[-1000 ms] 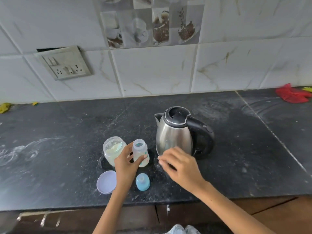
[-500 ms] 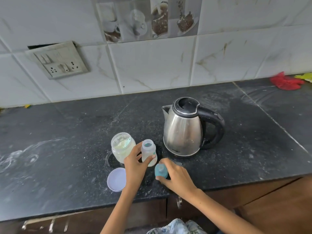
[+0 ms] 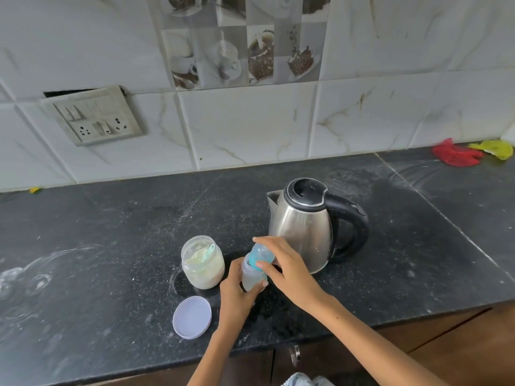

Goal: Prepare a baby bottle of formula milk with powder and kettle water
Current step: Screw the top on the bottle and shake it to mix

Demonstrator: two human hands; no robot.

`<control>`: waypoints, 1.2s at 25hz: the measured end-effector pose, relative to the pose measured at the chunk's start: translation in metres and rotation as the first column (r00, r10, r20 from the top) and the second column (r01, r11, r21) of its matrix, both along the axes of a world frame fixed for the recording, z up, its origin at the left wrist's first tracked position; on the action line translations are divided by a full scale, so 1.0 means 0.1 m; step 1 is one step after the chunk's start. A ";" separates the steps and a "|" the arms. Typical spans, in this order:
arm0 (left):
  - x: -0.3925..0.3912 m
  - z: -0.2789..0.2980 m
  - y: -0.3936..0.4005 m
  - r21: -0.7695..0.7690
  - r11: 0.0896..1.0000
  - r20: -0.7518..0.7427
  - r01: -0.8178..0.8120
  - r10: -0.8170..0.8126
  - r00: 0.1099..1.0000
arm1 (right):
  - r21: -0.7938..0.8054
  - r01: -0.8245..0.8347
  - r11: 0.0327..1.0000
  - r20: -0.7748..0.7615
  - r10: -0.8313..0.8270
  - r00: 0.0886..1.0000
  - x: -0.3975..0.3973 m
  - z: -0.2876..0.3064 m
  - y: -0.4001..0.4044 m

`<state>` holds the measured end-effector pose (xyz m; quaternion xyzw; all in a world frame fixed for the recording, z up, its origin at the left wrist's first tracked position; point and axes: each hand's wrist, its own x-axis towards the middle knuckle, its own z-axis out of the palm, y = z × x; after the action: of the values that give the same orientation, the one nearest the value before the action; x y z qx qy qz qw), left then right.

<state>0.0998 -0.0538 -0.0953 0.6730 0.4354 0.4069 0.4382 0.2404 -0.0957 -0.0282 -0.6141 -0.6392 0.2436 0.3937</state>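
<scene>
Teal cap [image 3: 260, 254] sits tilted on the neck of the baby bottle [image 3: 251, 277], so the step in hand looks like capping; it likely goes best squared to the thread first, then turned while the body is kept upright and steady. Left hand [image 3: 237, 298] is curled closed around the bottle, just in front of the kettle [image 3: 303, 229] and beside the open powder jar [image 3: 203, 263] on the dark counter [image 3: 111, 246]. Right hand [image 3: 289, 268] pinches the cap, fingers part-closed, holding nothing else.

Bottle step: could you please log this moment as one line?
left hand: grips bottle | right hand: sets blue cap on bottle | powder jar: open | lid: on counter | kettle: shut, behind
</scene>
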 end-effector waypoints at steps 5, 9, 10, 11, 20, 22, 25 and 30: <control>-0.03 -0.05 0.02 -0.008 1.000 0.006 0.018 -0.018 1.000 | -0.202 -0.132 0.970 0.193 0.171 0.966 -0.09 0.18 0.19; -0.04 -0.06 0.02 -0.013 1.000 -0.008 0.020 -0.020 1.000 | -0.303 -0.206 0.930 0.268 0.291 0.919 -0.05 0.33 0.37; -0.04 -0.06 0.02 -0.015 1.000 -0.009 0.019 -0.019 1.000 | -0.314 -0.185 0.931 0.301 0.282 0.911 -0.06 0.35 0.38; -0.04 -0.06 0.02 -0.015 1.000 -0.012 0.017 -0.017 1.000 | -0.305 -0.121 0.945 0.383 0.238 0.892 -0.11 0.36 0.38; -0.05 -0.10 0.06 0.016 1.000 -0.057 0.016 -0.015 0.998 | -0.298 -0.065 0.952 0.288 0.155 0.945 -0.25 0.23 0.25; -0.05 -0.09 0.06 0.016 1.000 -0.046 0.017 -0.016 0.999 | -0.222 -0.012 0.975 0.313 0.083 0.946 -0.23 0.19 0.21; -0.03 -0.08 0.05 -0.004 1.000 -0.042 -0.006 0.006 0.999 | -0.089 0.186 0.978 0.623 -0.091 0.777 -0.31 0.19 0.31; -0.05 -0.03 0.04 -0.017 1.000 -0.026 0.005 -0.006 1.000 | -0.326 0.018 0.945 0.277 0.077 0.958 -0.19 0.17 0.29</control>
<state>0.0946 -0.0495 -0.0986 0.6758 0.4426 0.3932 0.4392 0.2211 -0.0663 -0.0112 -0.6894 -0.6496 0.2605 0.1868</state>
